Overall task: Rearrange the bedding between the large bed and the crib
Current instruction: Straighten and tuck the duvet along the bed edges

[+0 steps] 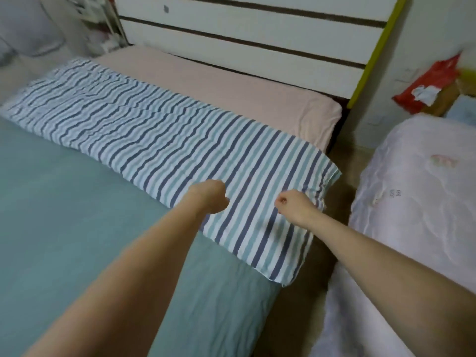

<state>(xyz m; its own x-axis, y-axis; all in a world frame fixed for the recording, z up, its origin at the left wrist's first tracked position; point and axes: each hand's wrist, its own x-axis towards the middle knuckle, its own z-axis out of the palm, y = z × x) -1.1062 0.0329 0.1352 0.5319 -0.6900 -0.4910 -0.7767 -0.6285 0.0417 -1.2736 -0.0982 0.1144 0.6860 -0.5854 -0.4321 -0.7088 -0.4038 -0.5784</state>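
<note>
Both arms are stretched out over the near end of the striped blanket [164, 140], which lies folded into a long band across the large bed [64, 215], sitting partly on the teal sheet and partly on the pink sheet [231, 83] up by the headboard [244, 29].

The left hand [211, 197] is balled up, fingers curled under, right on the near edge of the stripes. Honestly can't tell if it's pinching fabric or just pressing on it, since the fingers are tucked out of sight.

The right hand [296, 206] is curled too, thumb and fingertips drawn together low over the blanket near its right corner. It looks like it might be nipping the cloth, but the contact isn't clear enough to say.

The two hands are near each other, with a few stripes showing between them.

Off to the right, across a gap of floor, there's a pale quilted cover [412, 202] with a faint print, and a red bag [427, 83] behind it against the wall.
</note>
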